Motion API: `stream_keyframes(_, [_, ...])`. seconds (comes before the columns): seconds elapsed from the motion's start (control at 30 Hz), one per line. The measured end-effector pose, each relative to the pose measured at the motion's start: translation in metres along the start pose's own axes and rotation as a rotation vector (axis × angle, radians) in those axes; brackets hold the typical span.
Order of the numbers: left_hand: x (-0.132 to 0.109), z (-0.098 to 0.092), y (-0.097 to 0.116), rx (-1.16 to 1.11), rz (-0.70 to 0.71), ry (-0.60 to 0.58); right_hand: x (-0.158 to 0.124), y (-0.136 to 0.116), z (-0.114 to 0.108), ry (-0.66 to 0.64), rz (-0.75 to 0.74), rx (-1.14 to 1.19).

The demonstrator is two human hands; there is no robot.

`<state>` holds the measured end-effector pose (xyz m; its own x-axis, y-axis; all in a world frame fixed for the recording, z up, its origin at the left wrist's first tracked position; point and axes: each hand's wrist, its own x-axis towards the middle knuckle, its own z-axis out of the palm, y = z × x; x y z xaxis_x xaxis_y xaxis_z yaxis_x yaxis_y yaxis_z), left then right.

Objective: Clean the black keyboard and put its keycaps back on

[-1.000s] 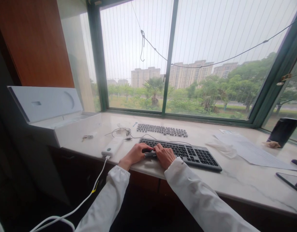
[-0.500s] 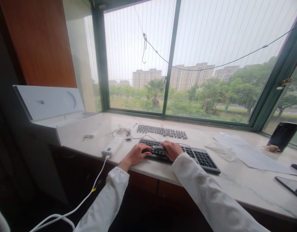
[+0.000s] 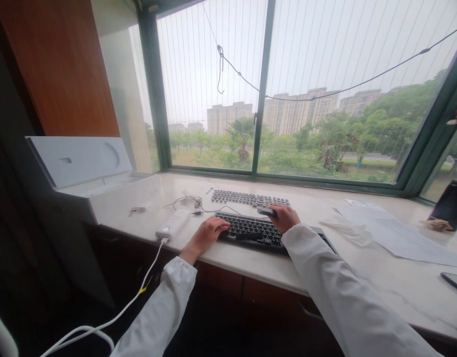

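Right of the frame's centre, your right hand has its fingers closed on a small dark piece, near the keyboard's upper edge and the loose keys. The keyboard lies mid-frame on the pale counter. Your left hand rests bent fingers at its left end; whether they grip it, I cannot tell. Left of that hand sits 1 white block, and farther left stands 1 open box.
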<state>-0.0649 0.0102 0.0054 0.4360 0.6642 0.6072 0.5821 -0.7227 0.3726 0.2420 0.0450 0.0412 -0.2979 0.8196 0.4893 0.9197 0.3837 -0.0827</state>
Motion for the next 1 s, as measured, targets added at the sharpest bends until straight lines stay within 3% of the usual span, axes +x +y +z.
stream_keyframes(0.13, [-0.001,-0.001,0.006,0.022,0.019,-0.029,-0.011,0.005,0.006,-0.085,-0.088,0.047])
stream_keyframes(0.33, [-0.001,-0.001,0.016,0.110,0.093,-0.086,-0.020,-0.018,0.003,-0.200,-0.350,0.221])
stream_keyframes(0.43, [-0.001,-0.001,0.018,0.110,0.101,-0.093,-0.021,-0.025,0.001,-0.237,-0.403,0.231])
stream_keyframes(0.63, [0.000,-0.001,0.020,0.111,0.091,-0.121,-0.017,-0.020,-0.001,-0.237,-0.341,0.217])
stream_keyframes(0.83, [0.000,-0.001,0.019,0.132,0.103,-0.145,-0.010,-0.005,0.007,0.011,-0.050,0.295])
stream_keyframes(1.0, [0.000,-0.004,0.018,0.191,0.097,-0.056,-0.008,-0.004,0.019,-0.009,-0.052,0.364])
